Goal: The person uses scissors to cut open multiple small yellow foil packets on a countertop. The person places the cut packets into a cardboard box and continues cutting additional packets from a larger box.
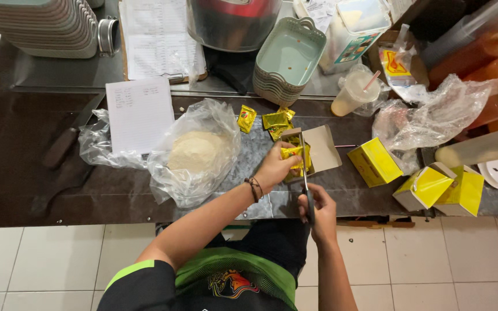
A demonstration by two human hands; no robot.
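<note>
Scissors with dark handles (306,190) sit in our closed right hand (318,212), blades pointing away toward the shiny yellow foil sachet (293,154) our left hand (273,168) pinches, seemingly over the open cardboard box (317,148).

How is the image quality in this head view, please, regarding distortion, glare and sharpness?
Head view: wide-angle lens bows the counter edge; bright glare on the clear plastic bag and metal pot; left hand, right hand and yellow sachet reasonably sharp; even light, soft shadows.
</note>
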